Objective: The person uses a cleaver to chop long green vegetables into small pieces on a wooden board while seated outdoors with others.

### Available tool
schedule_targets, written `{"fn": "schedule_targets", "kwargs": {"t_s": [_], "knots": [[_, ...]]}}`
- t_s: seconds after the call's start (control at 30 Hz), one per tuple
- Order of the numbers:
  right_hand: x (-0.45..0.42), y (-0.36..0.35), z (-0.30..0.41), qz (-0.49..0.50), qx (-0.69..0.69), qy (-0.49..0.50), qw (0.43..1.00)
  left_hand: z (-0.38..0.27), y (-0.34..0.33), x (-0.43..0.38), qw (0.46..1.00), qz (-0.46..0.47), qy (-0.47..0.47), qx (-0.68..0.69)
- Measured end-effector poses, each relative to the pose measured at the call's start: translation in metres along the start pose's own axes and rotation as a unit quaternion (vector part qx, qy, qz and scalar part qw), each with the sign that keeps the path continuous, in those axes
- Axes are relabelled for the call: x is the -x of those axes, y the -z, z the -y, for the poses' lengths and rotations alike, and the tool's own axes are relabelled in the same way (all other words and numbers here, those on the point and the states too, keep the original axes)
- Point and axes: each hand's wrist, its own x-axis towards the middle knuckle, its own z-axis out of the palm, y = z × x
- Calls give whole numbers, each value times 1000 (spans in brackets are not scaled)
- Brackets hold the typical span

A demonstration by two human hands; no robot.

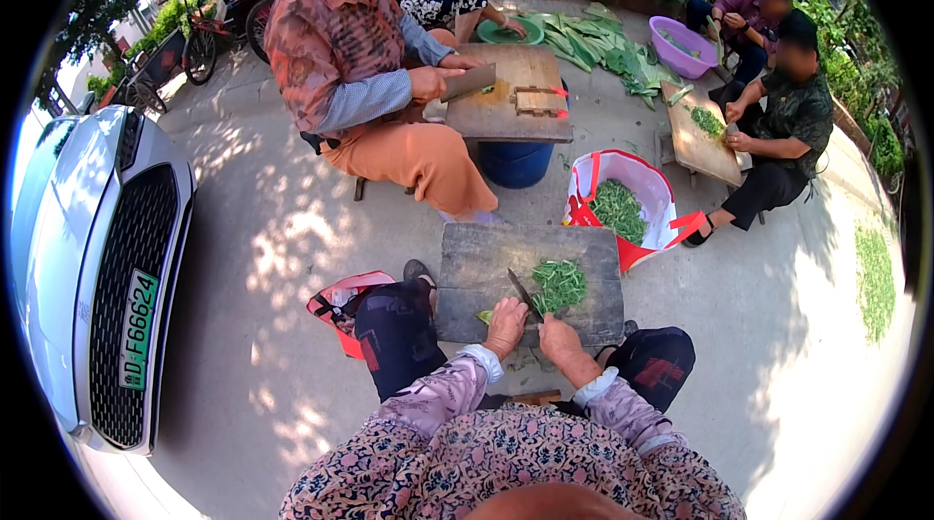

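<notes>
A dark, worn wooden cutting board (467,250) lies before me between my knees. My right hand (560,341) is closed round the handle of a kitchen knife (522,290), whose blade points away and slightly left over the board. To the blade's left, my left hand (506,321) rests with curled fingers near the board's front edge. A small piece of green leaf (484,316) shows at its fingertips; the rest of what it holds is hidden. Right of the blade is a pile of chopped greens (560,284).
A red and white bag (660,188) of chopped greens stands beyond the board's right corner; another red bag (343,334) sits by my left leg. Ahead, a person cuts with a cleaver (471,82) on a wooden board (503,130). Others work farther back. A parked car (139,228) stands left.
</notes>
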Motion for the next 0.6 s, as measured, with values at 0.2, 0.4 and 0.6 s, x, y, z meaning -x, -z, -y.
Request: {"fn": "schedule_targets", "kwargs": {"t_s": [0.2, 0.4, 0.6], "knots": [[-16, -12, -1, -7, 5, 16, 1000, 0, 2, 3, 999, 46, 14, -6], [-22, -22, 1, -73, -31, 6, 997, 1, 5, 6, 999, 25, -5, 18], [-15, -16, -2, -79, -26, 2, 997, -4, 8, 3, 1000, 12, 2, -12]]}}
